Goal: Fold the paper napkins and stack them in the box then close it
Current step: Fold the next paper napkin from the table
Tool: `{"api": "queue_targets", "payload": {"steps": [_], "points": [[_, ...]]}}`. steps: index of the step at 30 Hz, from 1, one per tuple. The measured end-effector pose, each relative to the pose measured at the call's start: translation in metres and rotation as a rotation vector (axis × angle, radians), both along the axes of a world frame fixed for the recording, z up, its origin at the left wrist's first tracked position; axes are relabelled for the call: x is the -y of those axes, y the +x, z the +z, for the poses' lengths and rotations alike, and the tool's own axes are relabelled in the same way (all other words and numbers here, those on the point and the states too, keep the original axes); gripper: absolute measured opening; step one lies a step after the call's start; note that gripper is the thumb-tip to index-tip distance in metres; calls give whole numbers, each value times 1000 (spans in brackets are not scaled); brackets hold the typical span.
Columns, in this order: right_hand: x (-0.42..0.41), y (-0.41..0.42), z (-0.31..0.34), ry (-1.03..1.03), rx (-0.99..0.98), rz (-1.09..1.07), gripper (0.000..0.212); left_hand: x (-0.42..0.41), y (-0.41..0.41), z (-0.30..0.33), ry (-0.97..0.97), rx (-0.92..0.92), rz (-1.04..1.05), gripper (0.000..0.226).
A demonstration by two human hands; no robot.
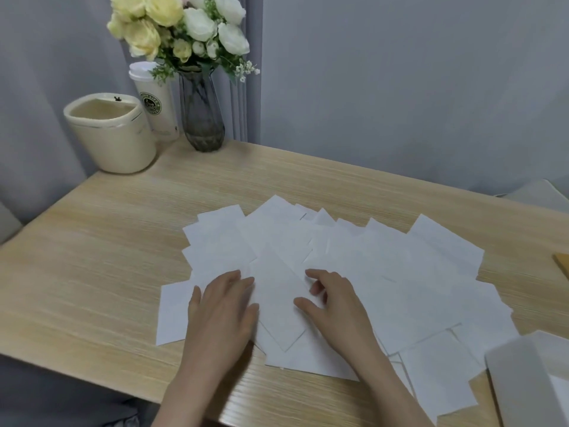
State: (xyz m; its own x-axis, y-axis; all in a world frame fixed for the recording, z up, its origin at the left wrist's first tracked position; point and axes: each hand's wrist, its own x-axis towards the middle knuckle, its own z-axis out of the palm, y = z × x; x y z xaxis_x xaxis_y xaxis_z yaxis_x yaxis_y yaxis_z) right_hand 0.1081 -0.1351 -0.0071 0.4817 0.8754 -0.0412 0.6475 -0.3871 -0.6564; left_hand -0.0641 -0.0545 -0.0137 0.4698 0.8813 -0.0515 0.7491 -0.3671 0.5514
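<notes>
Now L hand (223, 306) flat on napkins (354, 266); box (520, 380) at rt edge.

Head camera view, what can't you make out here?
- White box: cut off by the right and bottom edges; contents and lid unseen.
- Napkins: overlapping, count unclear; some lie under the left hand and right hand.
- Paper cup logo: too small to read.

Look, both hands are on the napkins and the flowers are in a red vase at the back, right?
Not quite. The vase is smoky grey glass, not red, as the head view shows. The rest holds: the left hand and right hand both rest on the spread napkins, and the flowers stand at the back of the table.
</notes>
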Motion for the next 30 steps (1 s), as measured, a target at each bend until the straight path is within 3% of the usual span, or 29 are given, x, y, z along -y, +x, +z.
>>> {"api": "queue_targets", "payload": {"steps": [5,9,23,30], "points": [[-18,-1,-1,-158,-67,-87,42,-1,-1,-6,-42,27,-17,42],[-29,-2,2,-214,-46,-126,30,-2,-2,-8,-33,34,-23,43],[-18,2,18,-167,-10,-165,11,-5,-3,-6,-51,92,-10,42],[7,19,16,63,-331,-313,13,-4,0,-6,-27,131,-1,41]]}}
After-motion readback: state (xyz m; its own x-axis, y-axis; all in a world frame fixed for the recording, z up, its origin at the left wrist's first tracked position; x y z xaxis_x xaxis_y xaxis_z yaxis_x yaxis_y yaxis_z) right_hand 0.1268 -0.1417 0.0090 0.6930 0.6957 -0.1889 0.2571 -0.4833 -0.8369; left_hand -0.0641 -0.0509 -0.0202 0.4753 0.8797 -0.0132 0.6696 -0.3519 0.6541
